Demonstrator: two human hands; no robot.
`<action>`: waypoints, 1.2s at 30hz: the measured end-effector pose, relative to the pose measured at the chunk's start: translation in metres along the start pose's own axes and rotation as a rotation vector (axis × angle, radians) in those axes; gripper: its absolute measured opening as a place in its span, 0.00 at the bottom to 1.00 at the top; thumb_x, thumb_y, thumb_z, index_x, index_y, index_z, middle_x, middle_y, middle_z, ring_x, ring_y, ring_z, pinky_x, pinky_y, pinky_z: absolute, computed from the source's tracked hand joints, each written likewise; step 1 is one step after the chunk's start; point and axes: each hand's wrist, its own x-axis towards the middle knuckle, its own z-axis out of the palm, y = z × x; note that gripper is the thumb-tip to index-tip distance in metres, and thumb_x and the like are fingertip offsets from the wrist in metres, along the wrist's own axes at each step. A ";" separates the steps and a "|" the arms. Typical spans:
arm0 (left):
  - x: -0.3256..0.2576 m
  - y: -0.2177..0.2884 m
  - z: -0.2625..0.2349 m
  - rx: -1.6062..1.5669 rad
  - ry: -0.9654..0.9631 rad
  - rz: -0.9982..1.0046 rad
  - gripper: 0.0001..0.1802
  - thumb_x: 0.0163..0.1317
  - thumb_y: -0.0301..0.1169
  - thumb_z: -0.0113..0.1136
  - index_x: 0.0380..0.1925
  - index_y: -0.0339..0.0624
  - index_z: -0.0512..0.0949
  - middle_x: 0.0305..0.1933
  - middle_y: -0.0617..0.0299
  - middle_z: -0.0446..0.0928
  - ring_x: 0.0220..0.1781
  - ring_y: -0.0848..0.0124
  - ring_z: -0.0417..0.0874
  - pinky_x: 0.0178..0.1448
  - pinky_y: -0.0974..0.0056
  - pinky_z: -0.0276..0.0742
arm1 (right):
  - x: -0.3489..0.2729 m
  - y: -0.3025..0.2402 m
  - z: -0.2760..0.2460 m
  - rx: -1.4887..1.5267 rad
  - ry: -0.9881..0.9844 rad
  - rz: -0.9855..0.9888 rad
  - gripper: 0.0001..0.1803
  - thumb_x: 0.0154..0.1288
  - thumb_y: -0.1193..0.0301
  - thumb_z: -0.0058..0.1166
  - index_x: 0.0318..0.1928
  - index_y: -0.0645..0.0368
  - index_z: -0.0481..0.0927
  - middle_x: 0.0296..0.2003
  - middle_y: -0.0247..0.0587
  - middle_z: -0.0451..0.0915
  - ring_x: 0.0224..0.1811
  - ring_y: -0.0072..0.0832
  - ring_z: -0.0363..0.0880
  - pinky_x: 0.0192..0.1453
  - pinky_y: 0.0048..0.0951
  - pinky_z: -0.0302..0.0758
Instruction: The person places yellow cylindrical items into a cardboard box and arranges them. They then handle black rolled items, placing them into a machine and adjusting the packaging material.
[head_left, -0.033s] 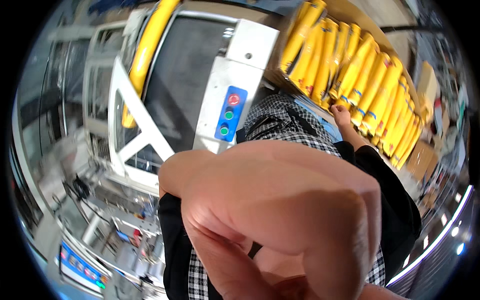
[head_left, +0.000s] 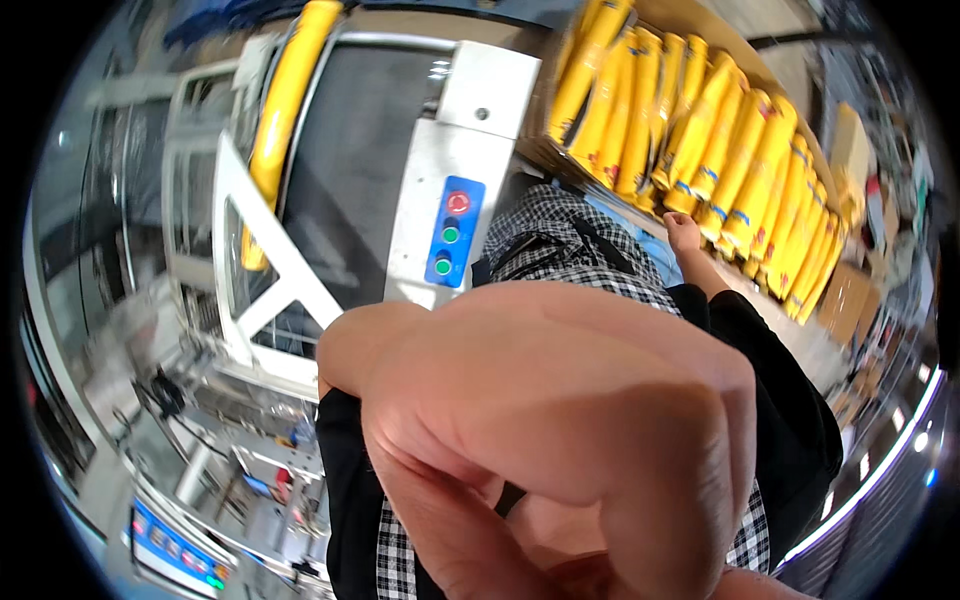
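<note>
Machinery [head_left: 464,82] takes up the left of your view, its white frame bordering a dark flat surface [head_left: 365,130]. Up on your right, a big cardboard box [head_left: 690,18] holds a tight row of yellow rolls [head_left: 738,150], standing aslant side by side. Your checked apron [head_left: 570,235] shows between machine and box.

One more yellow roll [head_left: 285,110] lies apart, lengthwise along the left edge of the dark surface, its lower part crossed by a white bracket [head_left: 283,238]. The rolls look smoothly wrapped and glossy, so expect a slippery skin; they should be fairly firm along their length but may give a little under a squeeze. Weight is hard to judge, probably moderate. You would likely do best to wrap your hand around the middle of a roll; for one packed in the box, grip the exposed end and draw along its length, so the wrap isn't scuffed against its neighbours.

A blue control plate [head_left: 462,250] sits on the machine's white housing. Close to the lens, what appears to be your left hand [head_left: 545,400] has its fingers bent; whether they hold anything, you cannot tell. Your right hand [head_left: 683,232] is loosely curled beside the rolls' lower ends, and contact is unclear. Smallest are the plate's red button [head_left: 458,203] and two green ones.
</note>
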 end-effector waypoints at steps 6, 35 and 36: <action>0.032 -0.046 -0.016 -0.184 -0.020 -0.101 0.10 0.61 0.34 0.66 0.35 0.44 0.74 0.37 0.63 0.75 0.37 0.69 0.74 0.43 0.68 0.69 | -0.038 0.071 -0.008 -0.379 0.097 0.079 0.45 0.54 0.46 0.63 0.65 0.59 0.65 0.63 0.54 0.67 0.68 0.48 0.61 0.71 0.43 0.59; -0.158 -0.288 -0.255 0.661 0.748 -1.364 0.19 0.69 0.33 0.57 0.56 0.35 0.71 0.49 0.58 0.77 0.50 0.73 0.77 0.57 0.68 0.73 | -0.002 0.078 -0.081 -0.093 0.417 -0.037 0.15 0.57 0.63 0.59 0.45 0.53 0.79 0.45 0.44 0.79 0.52 0.44 0.74 0.57 0.45 0.69; -0.149 -0.295 -0.260 0.668 0.702 -1.477 0.25 0.69 0.37 0.56 0.61 0.36 0.67 0.59 0.52 0.74 0.62 0.66 0.73 0.67 0.64 0.66 | 0.008 0.089 -0.094 -0.075 0.537 -0.081 0.16 0.58 0.61 0.59 0.45 0.54 0.78 0.45 0.45 0.78 0.51 0.45 0.74 0.54 0.45 0.70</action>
